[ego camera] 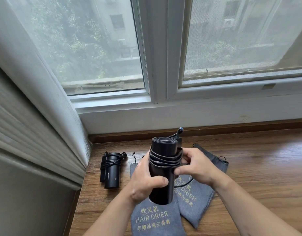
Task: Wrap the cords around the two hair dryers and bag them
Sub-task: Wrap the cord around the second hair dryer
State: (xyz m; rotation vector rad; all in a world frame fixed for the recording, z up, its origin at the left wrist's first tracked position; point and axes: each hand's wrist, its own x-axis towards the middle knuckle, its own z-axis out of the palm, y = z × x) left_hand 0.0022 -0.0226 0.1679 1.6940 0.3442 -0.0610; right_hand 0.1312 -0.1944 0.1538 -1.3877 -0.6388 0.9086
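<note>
Two hair dryers (162, 169) (111, 171), two bags (155, 220) (198, 200).

White-framed sliding window (157, 48), wooden sill (266, 159), daylight, ribbed wall (19, 133)

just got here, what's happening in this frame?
A person is winding cords. The left hand grips a dryer upright while the right hand pinches its cord, several loops already on. A second dryer lies wrapped at left. Both bags lie on the sill, nothing bagged yet.
</note>
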